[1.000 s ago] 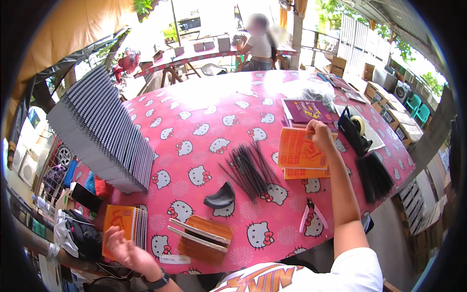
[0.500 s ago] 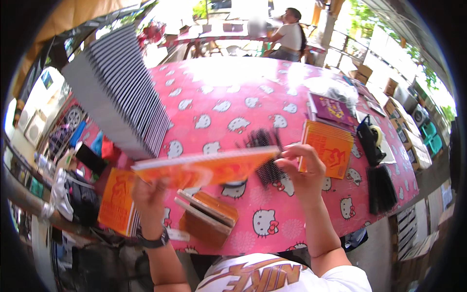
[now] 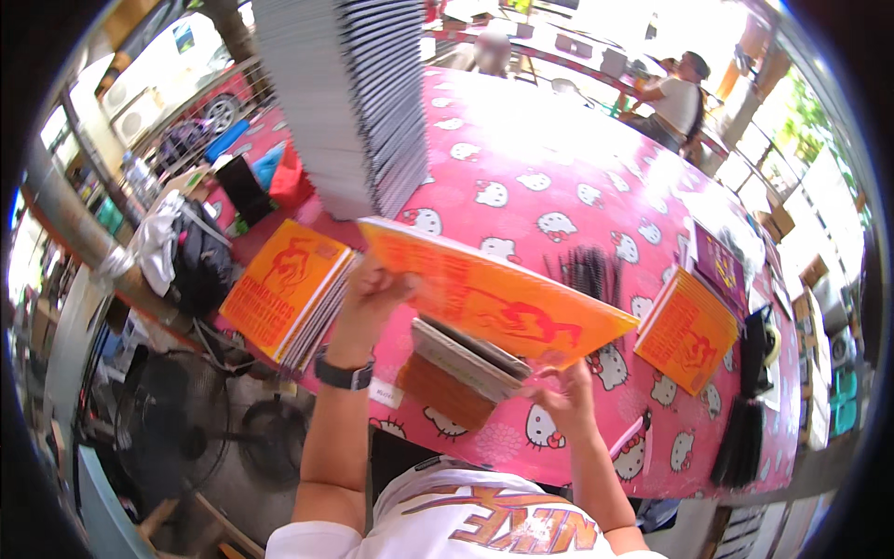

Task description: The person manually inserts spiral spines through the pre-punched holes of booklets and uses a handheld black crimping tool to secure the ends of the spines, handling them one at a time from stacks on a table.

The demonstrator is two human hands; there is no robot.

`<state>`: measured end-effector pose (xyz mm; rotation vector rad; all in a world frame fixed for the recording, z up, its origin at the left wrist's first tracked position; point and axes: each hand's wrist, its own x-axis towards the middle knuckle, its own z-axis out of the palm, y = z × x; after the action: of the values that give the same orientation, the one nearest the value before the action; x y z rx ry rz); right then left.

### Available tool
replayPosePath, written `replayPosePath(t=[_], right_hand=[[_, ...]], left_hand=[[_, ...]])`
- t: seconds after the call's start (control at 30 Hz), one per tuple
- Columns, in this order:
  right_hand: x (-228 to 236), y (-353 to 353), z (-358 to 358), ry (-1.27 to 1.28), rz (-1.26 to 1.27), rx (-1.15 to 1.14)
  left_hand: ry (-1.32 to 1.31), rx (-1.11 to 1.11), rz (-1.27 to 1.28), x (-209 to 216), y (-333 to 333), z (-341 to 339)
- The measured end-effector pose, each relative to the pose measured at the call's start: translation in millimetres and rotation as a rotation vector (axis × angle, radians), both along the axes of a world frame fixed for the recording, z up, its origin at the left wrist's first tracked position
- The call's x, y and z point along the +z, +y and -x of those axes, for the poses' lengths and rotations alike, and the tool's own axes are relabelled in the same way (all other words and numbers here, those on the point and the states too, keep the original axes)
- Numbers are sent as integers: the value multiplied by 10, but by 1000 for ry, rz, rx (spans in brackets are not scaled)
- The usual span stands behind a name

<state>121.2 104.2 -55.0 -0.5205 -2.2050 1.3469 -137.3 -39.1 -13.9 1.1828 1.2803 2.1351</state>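
Both of my hands hold an orange-covered booklet (image 3: 503, 298), tilted above the table. My left hand (image 3: 374, 303), with a dark wristwatch, is closed on its left end. The fingers of my right hand (image 3: 568, 402) pinch its lower edge near the right corner. Just below the booklet stands a slotted wooden block (image 3: 447, 387), partly covered by it. Beyond the booklet lies a bunch of black binding coils (image 3: 589, 270). To the left rests a pile of orange booklets (image 3: 289, 289), and to the right another orange booklet pile (image 3: 689, 331).
A tall stack of coil-bound books (image 3: 345, 112) rises at the far left. Purple booklets (image 3: 719, 265), a tape dispenser (image 3: 759, 354) and a black coil bundle (image 3: 738, 443) line the right side of the pink table (image 3: 521, 210). A fan (image 3: 177, 424) stands lower left; a person (image 3: 675, 98) sits far off.
The booklet has swung from nearly edge-on to showing its orange cover, its right end lower. My right hand has moved down onto its lower edge. The whole view has turned left.
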Motion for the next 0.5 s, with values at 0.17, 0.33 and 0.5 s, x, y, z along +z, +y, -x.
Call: replayPosePath(t=[0.17,0.33,0.5], right_hand=[[134,-95,121,600,366,-203],[74,-67,-140,285,-73,-131],[60,-118,-89,266,-135,-149]], left_hand=[[-27,-138,-62,114,66,-158],[-110,-180,-57,-7,6,-163],[-66,-149,27,56,76,-149]])
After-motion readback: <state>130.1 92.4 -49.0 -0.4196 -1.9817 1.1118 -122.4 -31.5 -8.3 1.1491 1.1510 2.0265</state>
